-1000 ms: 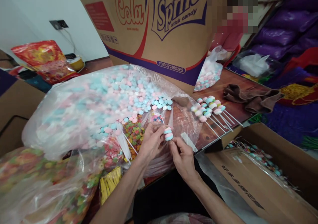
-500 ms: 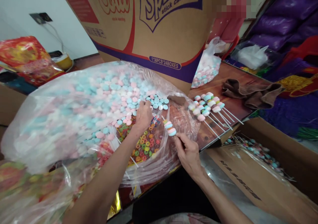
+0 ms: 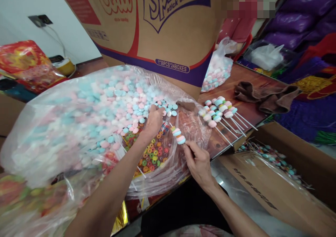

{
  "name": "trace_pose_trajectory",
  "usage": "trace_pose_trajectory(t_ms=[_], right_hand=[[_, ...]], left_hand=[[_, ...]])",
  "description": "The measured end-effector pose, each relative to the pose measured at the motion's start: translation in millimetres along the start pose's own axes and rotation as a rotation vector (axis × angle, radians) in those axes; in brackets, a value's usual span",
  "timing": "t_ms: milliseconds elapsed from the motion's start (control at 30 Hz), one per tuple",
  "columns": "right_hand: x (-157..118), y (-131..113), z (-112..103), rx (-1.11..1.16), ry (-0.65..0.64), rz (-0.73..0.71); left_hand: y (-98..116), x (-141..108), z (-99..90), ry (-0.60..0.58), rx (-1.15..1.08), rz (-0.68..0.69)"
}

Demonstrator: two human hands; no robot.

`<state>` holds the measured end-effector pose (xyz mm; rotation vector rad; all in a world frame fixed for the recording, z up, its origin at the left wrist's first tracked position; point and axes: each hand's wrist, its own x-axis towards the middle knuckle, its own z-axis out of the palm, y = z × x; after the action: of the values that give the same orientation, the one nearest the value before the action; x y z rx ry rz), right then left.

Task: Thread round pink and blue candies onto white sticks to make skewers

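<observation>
My right hand (image 3: 198, 160) is closed round the lower end of a candy skewer (image 3: 179, 136). Pink and blue marshmallows and gummy rings are threaded on it, and its bare tip points up and left. My left hand (image 3: 154, 120) reaches over loose marshmallows (image 3: 123, 96) at the mouth of a clear plastic bag. Its fingers are bent together, with a pink marshmallow (image 3: 164, 112) showing at the tips; the far fingers are partly hidden. Under my left wrist lie many coloured gummy rings (image 3: 152, 152). Finished-looking marshmallow skewers (image 3: 219, 110) lie grouped to the right.
A large cardboard carton (image 3: 168, 44) stands behind the candy. A tied bag of marshmallows (image 3: 217, 72) and a brown cloth (image 3: 265, 95) rest on the table (image 3: 244, 76). An open box (image 3: 259, 188) with more candy sticks is at lower right. Someone in red is behind.
My left hand has shifted slightly right and up, with the pink marshmallow at its fingertips. My right hand holds the skewer almost still. The view has tilted slightly.
</observation>
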<state>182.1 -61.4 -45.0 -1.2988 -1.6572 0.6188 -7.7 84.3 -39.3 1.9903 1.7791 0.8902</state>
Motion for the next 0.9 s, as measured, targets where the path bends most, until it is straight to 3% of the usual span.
trace_pose_trajectory(t_ms=[100, 167, 367, 467, 567, 700, 900], right_hand=[[1, 1, 0, -0.001, 0.011, -0.010], [1, 1, 0, 0.000, 0.009, -0.005], [1, 0, -2, 0.052, -0.034, 0.005], [0, 1, -2, 0.102, -0.072, -0.033], [0, 2, -1, 0.128, -0.106, -0.085], [-1, 3, -1, 0.138, -0.123, -0.111], [1, 1, -3, 0.123, -0.135, -0.078]], left_hand=[[5, -7, -5.8, -0.034, 0.102, 0.041], [9, -14, -10.9, -0.051, 0.050, 0.031], [24, -55, -26.8, 0.033, -0.669, -0.253], [29, -75, -33.2, 0.003, -0.895, -0.329], [30, -85, -34.0, 0.078, -1.045, -0.347], [27, -89, -29.6, 0.156, -1.103, -0.348], [25, -92, -28.5, 0.154, -1.104, -0.329]])
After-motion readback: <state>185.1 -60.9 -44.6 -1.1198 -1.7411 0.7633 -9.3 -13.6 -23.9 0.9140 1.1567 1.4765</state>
